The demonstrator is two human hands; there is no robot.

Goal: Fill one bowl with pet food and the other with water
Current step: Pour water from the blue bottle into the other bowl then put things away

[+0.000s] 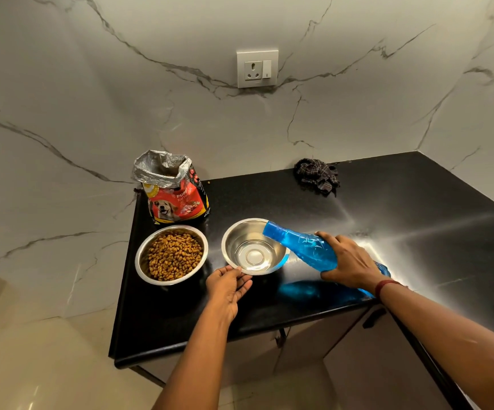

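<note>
Two steel bowls stand side by side on the black counter (387, 232). The left bowl (171, 255) is heaped with brown kibble. The right bowl (254, 246) has a shiny wet-looking bottom with a little water. My left hand (228, 287) pinches the right bowl's near rim. My right hand (348, 261) grips a blue plastic bottle (299, 244) tilted on its side, its mouth over the right bowl's far-right rim. An open red puppy food bag (174, 192) stands upright behind the left bowl.
A crumpled dark checked cloth (318, 176) lies at the back of the counter near the marble wall. A wall socket (257, 68) sits above. The counter's left edge runs just beside the kibble bowl; cabinet doors (367, 350) hang below the front edge.
</note>
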